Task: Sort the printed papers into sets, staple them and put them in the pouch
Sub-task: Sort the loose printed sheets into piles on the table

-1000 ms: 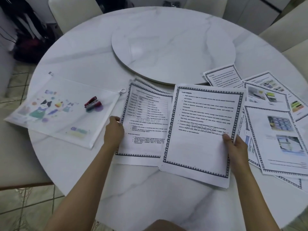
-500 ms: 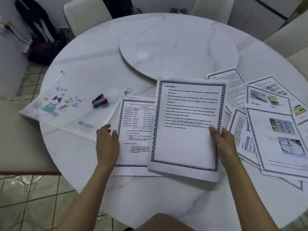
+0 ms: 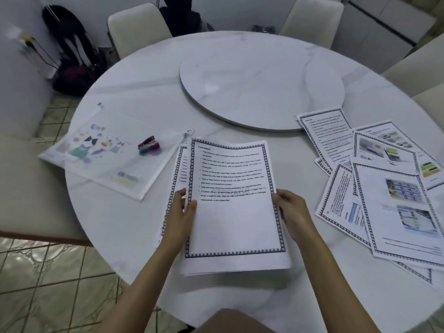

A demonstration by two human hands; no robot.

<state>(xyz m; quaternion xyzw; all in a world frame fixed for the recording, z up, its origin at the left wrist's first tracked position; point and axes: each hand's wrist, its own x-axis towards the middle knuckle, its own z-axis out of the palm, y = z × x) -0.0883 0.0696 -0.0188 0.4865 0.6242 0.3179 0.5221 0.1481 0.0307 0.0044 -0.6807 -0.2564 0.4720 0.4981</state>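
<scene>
Top sheet [image 3: 235, 224]: white, black text, dark block-pattern border. Left of the top sheet, pouch [image 3: 101, 169]: translucent white, pastel cartoon print in green, purple and orange. Stapler [image 3: 149, 146], also left of the top sheet: red with silver. Right of the top sheet, loose papers [image 3: 396, 212]: same border, with blue, green and yellow pictures. Table [image 3: 120, 224]: white marble, grey veining.

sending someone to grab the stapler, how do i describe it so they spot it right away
Start at the round white marble table and look to its left side, where a translucent pouch printed with cartoon figures lies flat. The stapler sits on the pouch near its right end. It is small and red, unlike the white printed papers nearby.
</scene>
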